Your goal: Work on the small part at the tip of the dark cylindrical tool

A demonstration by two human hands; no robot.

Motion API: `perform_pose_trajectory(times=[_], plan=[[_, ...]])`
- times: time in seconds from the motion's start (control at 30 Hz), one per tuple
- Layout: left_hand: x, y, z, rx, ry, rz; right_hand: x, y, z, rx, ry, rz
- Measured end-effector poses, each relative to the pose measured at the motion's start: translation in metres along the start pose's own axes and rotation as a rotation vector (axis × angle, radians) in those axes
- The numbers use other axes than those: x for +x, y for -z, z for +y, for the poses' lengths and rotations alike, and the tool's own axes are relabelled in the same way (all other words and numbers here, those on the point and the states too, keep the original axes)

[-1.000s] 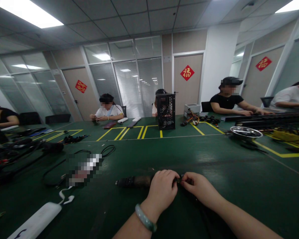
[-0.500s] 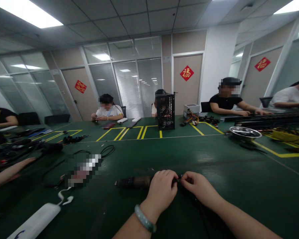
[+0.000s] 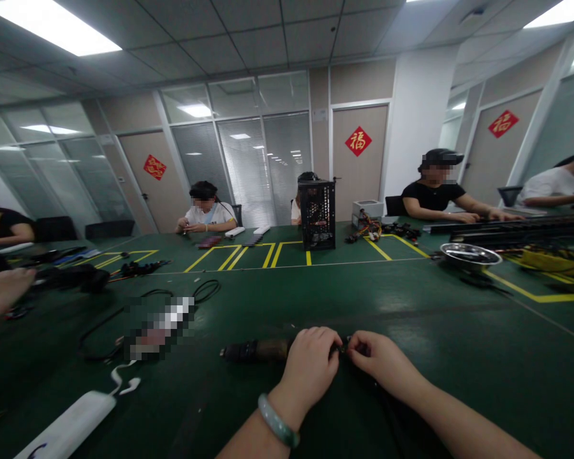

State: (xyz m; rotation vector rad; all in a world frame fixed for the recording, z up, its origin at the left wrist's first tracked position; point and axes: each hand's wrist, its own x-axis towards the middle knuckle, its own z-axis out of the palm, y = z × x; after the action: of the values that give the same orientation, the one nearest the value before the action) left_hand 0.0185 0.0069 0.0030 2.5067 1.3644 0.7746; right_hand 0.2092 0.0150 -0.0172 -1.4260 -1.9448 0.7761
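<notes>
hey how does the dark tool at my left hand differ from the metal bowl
The dark tool is long and narrow; the metal bowl is round. The tool looks mostly dull; the bowl shines. The left hand partly hides the tool; the bowl stands farther off. Both are on the green table.

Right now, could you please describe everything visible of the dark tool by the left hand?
The dark tool is roughly cylindrical and lies flat on the green table, its small pale tip pointing left. Behind a ridged black front comes a brownish section; material unclear. The left hand hides the other end, so contact there is uncertain.
</notes>
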Motion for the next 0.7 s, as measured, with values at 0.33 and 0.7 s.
perform_pose_trajectory(times=[0.33,0.7], plan=[[0.0009,-0.0035,-0.0047,-0.007,-0.043,0.025,0.0005,-0.0003,-0.0019,-0.001,0.003,0.007],[0.0013,-0.0019,-0.0022,0.006,-0.033,0.013,0.0000,-0.0003,-0.0013,0.028,-0.033,0.014]])
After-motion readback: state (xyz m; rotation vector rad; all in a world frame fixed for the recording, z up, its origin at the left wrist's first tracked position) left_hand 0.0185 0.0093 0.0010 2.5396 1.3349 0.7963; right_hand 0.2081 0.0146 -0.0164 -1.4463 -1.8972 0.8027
